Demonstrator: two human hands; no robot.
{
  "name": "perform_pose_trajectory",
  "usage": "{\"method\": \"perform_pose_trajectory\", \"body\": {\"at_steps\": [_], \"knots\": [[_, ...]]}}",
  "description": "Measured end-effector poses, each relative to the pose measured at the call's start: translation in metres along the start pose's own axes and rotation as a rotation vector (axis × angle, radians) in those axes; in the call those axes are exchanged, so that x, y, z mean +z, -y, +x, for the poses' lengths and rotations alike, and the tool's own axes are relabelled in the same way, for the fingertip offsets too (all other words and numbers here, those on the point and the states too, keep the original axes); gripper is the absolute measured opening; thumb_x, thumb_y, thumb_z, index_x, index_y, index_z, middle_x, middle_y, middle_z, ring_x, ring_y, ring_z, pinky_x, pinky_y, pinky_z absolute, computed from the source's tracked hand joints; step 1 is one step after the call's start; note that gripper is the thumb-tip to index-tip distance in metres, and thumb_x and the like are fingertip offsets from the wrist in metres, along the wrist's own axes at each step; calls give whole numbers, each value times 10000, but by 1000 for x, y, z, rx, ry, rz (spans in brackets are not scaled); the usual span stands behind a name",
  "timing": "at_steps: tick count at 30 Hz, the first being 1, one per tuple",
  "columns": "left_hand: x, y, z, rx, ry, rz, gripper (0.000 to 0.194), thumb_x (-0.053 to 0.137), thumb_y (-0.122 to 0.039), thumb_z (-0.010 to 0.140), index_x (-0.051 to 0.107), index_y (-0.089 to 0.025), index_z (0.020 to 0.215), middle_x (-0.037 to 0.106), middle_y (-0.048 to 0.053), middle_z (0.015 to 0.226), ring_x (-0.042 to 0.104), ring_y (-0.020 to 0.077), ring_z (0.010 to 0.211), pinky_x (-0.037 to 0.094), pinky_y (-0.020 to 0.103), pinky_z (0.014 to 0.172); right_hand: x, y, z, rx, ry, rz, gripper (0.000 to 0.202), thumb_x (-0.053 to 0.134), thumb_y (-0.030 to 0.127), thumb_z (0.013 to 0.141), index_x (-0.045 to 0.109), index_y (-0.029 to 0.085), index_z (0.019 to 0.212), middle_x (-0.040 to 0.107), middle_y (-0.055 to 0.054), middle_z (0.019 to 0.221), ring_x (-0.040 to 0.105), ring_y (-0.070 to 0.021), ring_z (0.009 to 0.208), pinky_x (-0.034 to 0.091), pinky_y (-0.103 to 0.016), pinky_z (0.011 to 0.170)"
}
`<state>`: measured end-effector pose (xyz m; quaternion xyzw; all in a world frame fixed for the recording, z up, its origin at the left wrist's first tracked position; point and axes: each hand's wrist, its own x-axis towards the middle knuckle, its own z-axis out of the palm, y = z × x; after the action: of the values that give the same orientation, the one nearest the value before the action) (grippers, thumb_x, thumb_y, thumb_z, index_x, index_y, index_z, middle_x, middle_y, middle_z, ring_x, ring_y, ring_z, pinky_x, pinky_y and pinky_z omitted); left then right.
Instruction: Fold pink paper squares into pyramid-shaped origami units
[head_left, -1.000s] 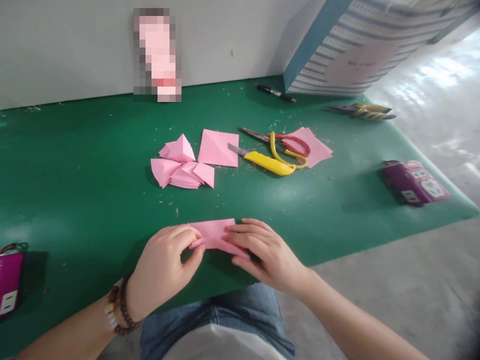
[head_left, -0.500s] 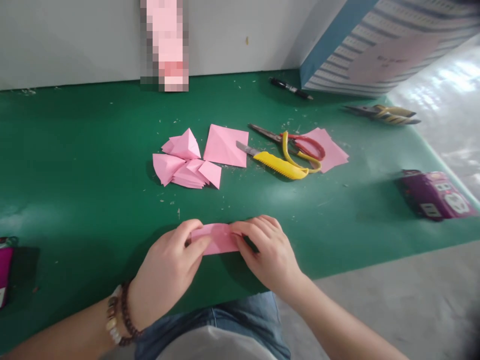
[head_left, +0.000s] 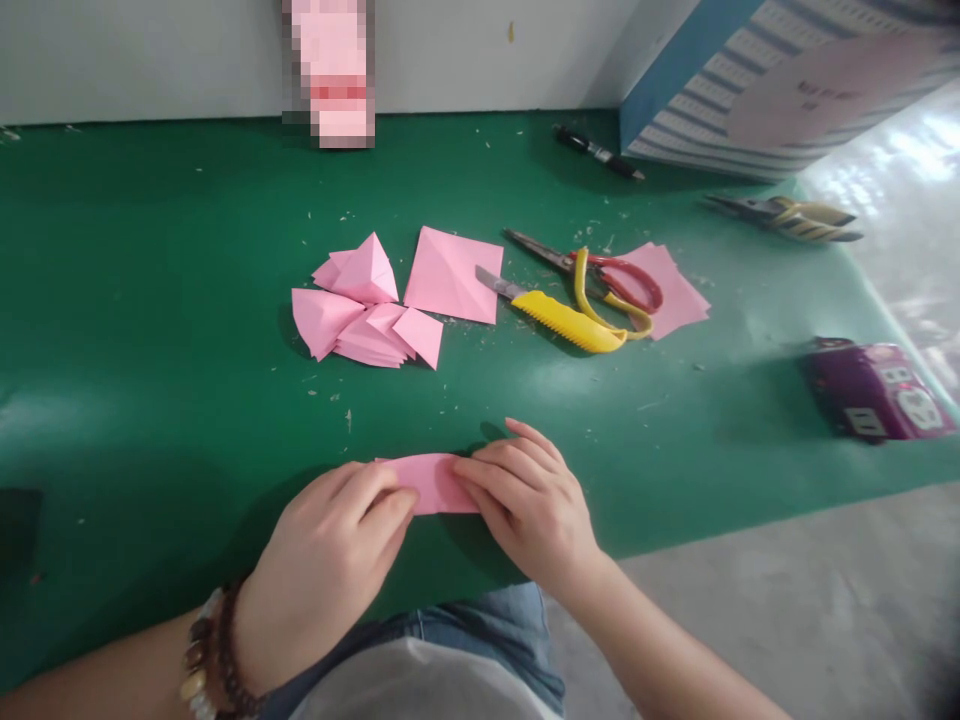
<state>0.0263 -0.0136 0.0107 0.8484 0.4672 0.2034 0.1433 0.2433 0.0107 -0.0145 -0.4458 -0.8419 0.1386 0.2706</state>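
Note:
A folded strip of pink paper (head_left: 433, 484) lies between my two hands, close to the front of the green table. My left hand (head_left: 337, 550) grips its left end, thumb and fingers pressed together on it. At the other end my right hand (head_left: 532, 500) pinches the paper, the little finger lifted away. Farther back is a loose cluster of folded pink paper pieces (head_left: 371, 335). Beside it rests a creased pink square (head_left: 454, 275). The tip of a yellow-handled craft knife (head_left: 566, 318) overlaps that square's right edge.
Scissors (head_left: 585, 275) with red and yellow handles lie partly over more pink sheets (head_left: 667, 290). A black pen (head_left: 598, 153), pliers (head_left: 787, 218) and a purple box (head_left: 881, 390) are to the right. A large patterned box (head_left: 750, 90) stands at the back right of the green table (head_left: 150, 300).
The camera view has shifted slightly. My left fingers have closed down flatter on the strip's left end, and my right little finger has lifted. Both hands keep hold of the paper.

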Motion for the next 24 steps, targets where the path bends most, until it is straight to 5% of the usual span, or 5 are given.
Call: {"method": "perform_pose_trajectory", "body": {"at_steps": [5,24], "knots": [[4,3,-2,-4,-54,33,250,439,-43,932,649,-175,963,657,36,904,629,150,734,512,280,657,0,-1,-1,-36,13,-21,216,557,130,923,737,246,953,729,4,842,669,-130,763,491,-398,1028],[4,3,-2,87,64,82,307,421,18,901,677,-116,1006,692,78,1011,599,198,805,538,366,757,1,-1,-2,-32,-3,-9,183,576,167,930,738,252,932,733,4,845,673,-127,767,495,-401,1025]]}}
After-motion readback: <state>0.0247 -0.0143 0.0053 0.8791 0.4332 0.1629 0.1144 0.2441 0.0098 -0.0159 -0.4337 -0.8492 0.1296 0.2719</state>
